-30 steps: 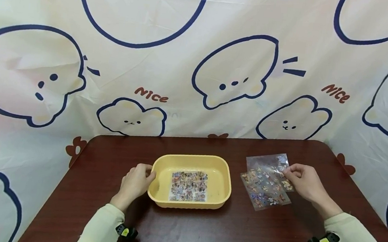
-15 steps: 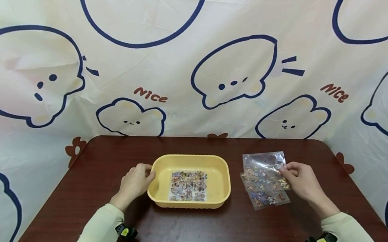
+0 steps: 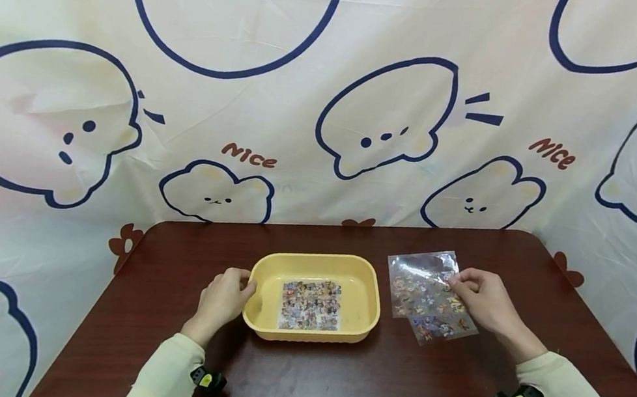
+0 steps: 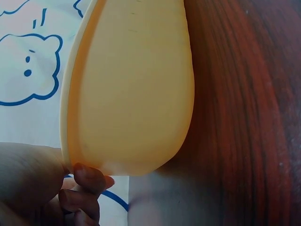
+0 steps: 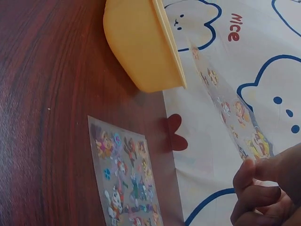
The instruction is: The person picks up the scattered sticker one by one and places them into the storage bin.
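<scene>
The right hand (image 3: 484, 299) has its grip closed in a narrow pinch on the right edge of a clear sheet (image 3: 420, 281), raised off the worktop (image 3: 297, 386). From that grip the sheet reaches leftward toward the tray (image 3: 362, 302), whose long axis runs left to right, its right end nearest the sheet. The left hand (image 3: 225, 296) holds the tray's far-left end by the rim. A second sheet (image 5: 127, 183) lies flat on the worktop. Inside the tray lies a patterned sheet (image 3: 311, 306); whether single or stacked, I cannot tell.
</scene>
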`<state>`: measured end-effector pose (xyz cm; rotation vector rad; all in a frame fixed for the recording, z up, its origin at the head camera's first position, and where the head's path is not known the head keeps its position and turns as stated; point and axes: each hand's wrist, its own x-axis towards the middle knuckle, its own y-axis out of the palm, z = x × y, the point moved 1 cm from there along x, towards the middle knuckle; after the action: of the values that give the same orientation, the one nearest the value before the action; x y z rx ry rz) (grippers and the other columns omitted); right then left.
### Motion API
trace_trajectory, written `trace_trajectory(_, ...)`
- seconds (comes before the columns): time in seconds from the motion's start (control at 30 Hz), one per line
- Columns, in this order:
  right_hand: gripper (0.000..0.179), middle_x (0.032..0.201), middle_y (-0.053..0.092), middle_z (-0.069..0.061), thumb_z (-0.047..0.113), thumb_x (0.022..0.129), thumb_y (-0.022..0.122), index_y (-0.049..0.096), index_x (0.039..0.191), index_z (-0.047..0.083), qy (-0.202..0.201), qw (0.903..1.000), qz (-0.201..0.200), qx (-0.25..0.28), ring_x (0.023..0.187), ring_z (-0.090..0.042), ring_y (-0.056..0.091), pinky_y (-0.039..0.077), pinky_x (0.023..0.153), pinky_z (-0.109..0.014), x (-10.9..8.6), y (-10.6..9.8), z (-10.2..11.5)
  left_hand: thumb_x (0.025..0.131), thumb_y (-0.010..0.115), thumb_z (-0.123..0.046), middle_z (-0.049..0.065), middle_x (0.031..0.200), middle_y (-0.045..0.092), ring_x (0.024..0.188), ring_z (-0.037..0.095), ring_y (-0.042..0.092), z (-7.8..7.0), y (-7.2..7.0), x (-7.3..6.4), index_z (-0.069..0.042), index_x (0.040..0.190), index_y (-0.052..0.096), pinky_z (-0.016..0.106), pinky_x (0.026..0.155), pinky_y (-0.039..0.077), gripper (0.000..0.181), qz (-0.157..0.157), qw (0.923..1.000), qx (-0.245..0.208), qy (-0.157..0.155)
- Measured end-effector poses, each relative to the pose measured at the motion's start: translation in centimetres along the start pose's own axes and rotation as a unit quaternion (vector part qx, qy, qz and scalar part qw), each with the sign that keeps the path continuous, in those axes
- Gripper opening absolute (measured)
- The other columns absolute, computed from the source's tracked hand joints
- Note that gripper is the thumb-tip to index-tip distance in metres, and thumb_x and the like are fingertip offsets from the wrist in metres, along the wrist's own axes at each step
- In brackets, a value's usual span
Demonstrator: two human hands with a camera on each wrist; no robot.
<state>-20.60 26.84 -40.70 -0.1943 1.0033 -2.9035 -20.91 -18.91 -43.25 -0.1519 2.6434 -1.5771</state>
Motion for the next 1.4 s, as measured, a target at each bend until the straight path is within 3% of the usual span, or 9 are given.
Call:
trace_trajectory(0.4, 0.022, 0.055, 0.043, 0.005, 0.015, 0.103, 0.056, 0.064, 0.101, -0.006, 0.011, 0.9993, 0.008, 0.035, 0.041, -0.007, 0.034, 0.031, 0.039, -0.026, -0.4, 1.8, 0.4, 0.097, 0.061, -0.027, 0.013, 0.111, 0.076, 0.09, 0.026, 0.07, 0.2, 0.2, -0.2, -0.006, 0.125, 0.071, 0.052, 0.079, 0.053, 0.036, 0.006, 1.0, 0.0, -0.006)
trace_trajectory(0.87, 0.022, 0.059, 0.054, 0.0, 0.016, 0.103, 0.058, 0.065, 0.097, -0.004, 0.003, 0.9991, 0.002, 0.043, 0.047, -0.006, 0.038, 0.035, 0.043, -0.027, 0.1, 3.1, 1.2, 0.097, 0.061, -0.026, 0.014, 0.113, 0.075, 0.089, 0.026, 0.07, 0.2, 0.0, -0.2, -0.006, 0.125, 0.071, 0.052, 0.08, 0.053, 0.036, 0.004, 0.9999, -0.002, -0.009)
trace_trajectory(1.4, 0.022, 0.055, 0.045, 0.003, 0.015, 0.102, 0.058, 0.065, 0.099, -0.005, -0.001, 0.9986, 0.019, 0.05, 0.045, -0.006, 0.036, 0.032, 0.041, -0.026, 0.4, 3.8, 1.8, 0.097, 0.06, -0.027, 0.014, 0.111, 0.075, 0.09, 0.027, 0.069, -0.1, -0.1, 0.0, -0.007, 0.123, 0.072, 0.053, 0.08, 0.052, 0.035, 0.0, 1.0, -0.001, -0.005)
